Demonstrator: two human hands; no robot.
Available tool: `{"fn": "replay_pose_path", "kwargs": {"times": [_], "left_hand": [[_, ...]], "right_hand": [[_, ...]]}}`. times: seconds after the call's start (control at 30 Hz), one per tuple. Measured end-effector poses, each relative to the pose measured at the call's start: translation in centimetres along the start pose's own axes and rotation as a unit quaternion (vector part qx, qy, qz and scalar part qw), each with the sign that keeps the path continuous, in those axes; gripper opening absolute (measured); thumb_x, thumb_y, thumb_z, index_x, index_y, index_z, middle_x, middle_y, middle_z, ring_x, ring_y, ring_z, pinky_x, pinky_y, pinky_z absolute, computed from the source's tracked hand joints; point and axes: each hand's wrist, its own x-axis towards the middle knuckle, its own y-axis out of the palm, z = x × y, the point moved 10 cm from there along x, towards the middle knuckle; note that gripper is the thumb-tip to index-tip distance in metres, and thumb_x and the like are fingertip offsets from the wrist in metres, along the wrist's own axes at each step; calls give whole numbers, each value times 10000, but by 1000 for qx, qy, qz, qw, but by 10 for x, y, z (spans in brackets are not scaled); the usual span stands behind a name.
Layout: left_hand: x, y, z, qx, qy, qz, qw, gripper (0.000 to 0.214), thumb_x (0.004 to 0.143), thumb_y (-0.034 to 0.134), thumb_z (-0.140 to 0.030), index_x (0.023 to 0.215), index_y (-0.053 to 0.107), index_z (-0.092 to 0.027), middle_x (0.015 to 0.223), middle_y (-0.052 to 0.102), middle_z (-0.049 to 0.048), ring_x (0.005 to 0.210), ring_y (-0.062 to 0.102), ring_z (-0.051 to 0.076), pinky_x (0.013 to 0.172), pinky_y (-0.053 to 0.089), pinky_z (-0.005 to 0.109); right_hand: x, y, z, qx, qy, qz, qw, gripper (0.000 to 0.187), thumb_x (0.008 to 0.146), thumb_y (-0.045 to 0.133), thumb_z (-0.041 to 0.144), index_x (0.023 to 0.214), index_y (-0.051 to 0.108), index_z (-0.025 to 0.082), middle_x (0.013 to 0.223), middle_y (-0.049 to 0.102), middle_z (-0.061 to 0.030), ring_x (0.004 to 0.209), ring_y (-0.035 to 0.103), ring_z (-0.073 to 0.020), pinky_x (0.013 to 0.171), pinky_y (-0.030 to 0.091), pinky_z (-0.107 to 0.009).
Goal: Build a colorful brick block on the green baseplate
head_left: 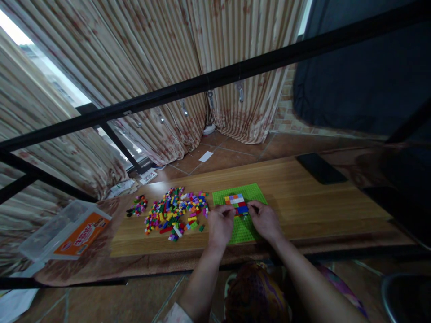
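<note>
A green baseplate lies on the wooden table top. On it stands a small block of coloured bricks, red, blue, yellow, orange and white. My left hand rests at the block's left side with its fingers curled against it. At the block's right side my right hand has its fingertips pinched at the blue and red bricks. What either hand holds between its fingers is hidden. A heap of loose coloured bricks lies left of the plate.
A smaller cluster of bricks sits further left. A clear plastic box with an orange label stands at the table's left end. A black phone lies at the back right. Black metal bars cross overhead, with curtains behind.
</note>
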Motion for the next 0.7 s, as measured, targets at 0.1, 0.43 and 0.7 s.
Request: {"fn": "replay_pose_path", "kwargs": {"times": [0.1, 0.43, 0.7], "left_hand": [[-3, -2, 1, -5, -2, -17, 1000, 136, 771, 618, -175, 769, 753, -190, 739, 697, 16, 671, 622, 133, 676, 475, 246], [5, 1, 18, -98, -64, -58, 991, 36, 678, 665, -136, 649, 676, -153, 617, 658, -7, 584, 589, 120, 592, 443, 221], [1, 2, 18, -101, -51, -48, 992, 44, 733, 636, -132, 712, 672, -141, 680, 661, 10, 645, 609, 131, 640, 467, 233]], "right_hand": [[0, 0, 0, -1, 1, 1, 1000, 285, 864, 434, 319, 920, 695, 219, 821, 732, -46, 775, 661, -211, 677, 438, -289], [-1, -1, 1, -5, 11, -1, 1000, 281, 863, 433, 294, 918, 693, 203, 834, 730, -61, 779, 659, -210, 695, 441, -292], [-1, -1, 1, -6, 9, -5, 1000, 279, 864, 434, 295, 910, 696, 210, 828, 733, -59, 770, 664, -212, 681, 443, -292]]}}
